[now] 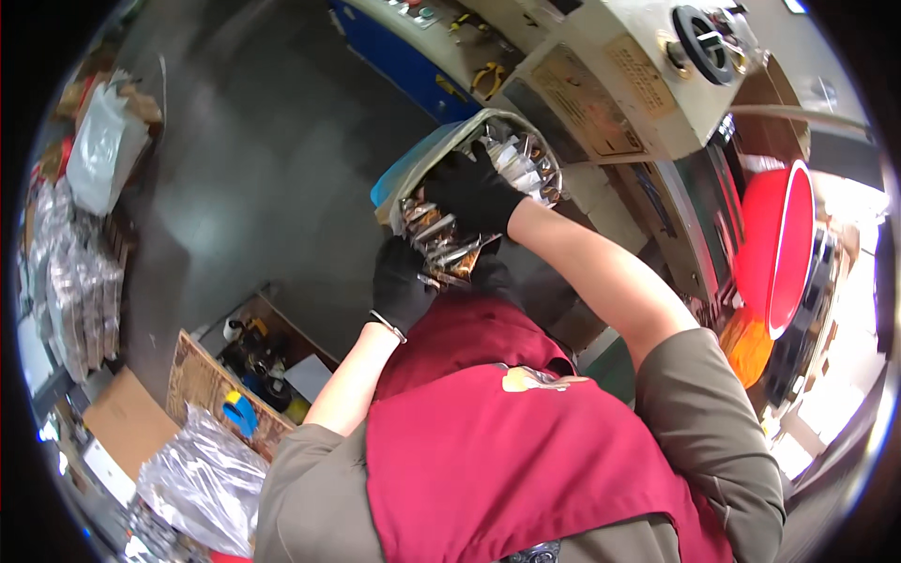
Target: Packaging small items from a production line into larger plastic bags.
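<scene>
A bin (410, 156) with a pale liner over its rim and a blue side stands in front of me. It is filled with small clear plastic packets (526, 169) with brown and white contents. My right hand (474, 192), in a black glove, lies over the packets with its fingers apart. At the bin's near left corner is my left hand (402, 281), also black-gloved, close beside the packets (450, 258) at the near end. Its fingers blend into the dark glove, so their grip is not visible.
A beige machine (601, 84) with a black handwheel (702, 45) stands at the far right. Yellow-handled pliers (487, 81) lie on a blue-fronted bench (399, 56). To the right is a red basin (774, 249); at lower left, a wooden crate (211, 375) holds assorted tools.
</scene>
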Demonstrator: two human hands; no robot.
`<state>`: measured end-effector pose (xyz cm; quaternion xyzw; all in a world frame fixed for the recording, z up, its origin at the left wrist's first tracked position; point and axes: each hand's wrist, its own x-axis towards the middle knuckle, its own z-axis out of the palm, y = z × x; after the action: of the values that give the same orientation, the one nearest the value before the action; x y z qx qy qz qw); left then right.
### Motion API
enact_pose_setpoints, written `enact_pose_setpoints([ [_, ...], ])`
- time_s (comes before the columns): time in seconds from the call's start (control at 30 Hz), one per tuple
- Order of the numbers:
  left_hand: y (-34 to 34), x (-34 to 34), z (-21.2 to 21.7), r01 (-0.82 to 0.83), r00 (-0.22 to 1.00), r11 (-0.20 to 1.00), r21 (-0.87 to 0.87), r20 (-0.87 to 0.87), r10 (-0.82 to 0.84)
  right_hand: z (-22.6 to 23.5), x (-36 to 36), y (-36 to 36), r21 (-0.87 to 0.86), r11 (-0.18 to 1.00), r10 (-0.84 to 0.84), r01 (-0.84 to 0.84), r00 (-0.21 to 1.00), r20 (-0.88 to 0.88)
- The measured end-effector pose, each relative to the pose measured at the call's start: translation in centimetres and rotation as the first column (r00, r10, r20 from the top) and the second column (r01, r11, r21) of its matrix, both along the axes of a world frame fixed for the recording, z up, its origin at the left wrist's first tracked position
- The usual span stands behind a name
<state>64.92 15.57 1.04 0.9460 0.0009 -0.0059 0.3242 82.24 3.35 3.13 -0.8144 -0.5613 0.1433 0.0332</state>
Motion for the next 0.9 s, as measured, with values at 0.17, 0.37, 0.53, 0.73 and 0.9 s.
enact_pose_setpoints([
  [0.17, -1.2, -2.9, -2.1, -0.346, 0.938, 0.929, -0.132, -0.069, 0.339, -3.8, 2.5, -0.9, 0.067, 0.992, 0.108, -0.105, 0.993, -0.043],
  [0.37, -3.1, -5.8, -12.1, -0.691, 0.723, 0.510, -0.512, -0.477, 0.500, -2.9, 3.6, -1.2, 0.247, 0.949, 0.226, -0.197, 0.970, -0.093],
  [0.53, -1.6, 3.0, -5.0, -0.466, 0.875, 0.861, -0.203, -0.248, 0.415, 0.0, 2.6, -2.0, 0.099, 0.980, 0.179, -0.172, 0.981, -0.074],
  [0.73, 0.7, 4.1, -4.9, -0.180, 0.828, 0.981, -0.065, -0.548, 0.116, -3.5, 2.2, -0.8, -0.029, 0.994, 0.108, -0.107, 0.993, 0.039],
  [0.9, 2.9, 2.4, -0.2, -0.137, 0.832, 0.990, 0.021, -0.541, 0.126, -6.2, 2.0, -0.1, 0.010, 0.994, 0.109, -0.109, 0.994, -0.004],
])
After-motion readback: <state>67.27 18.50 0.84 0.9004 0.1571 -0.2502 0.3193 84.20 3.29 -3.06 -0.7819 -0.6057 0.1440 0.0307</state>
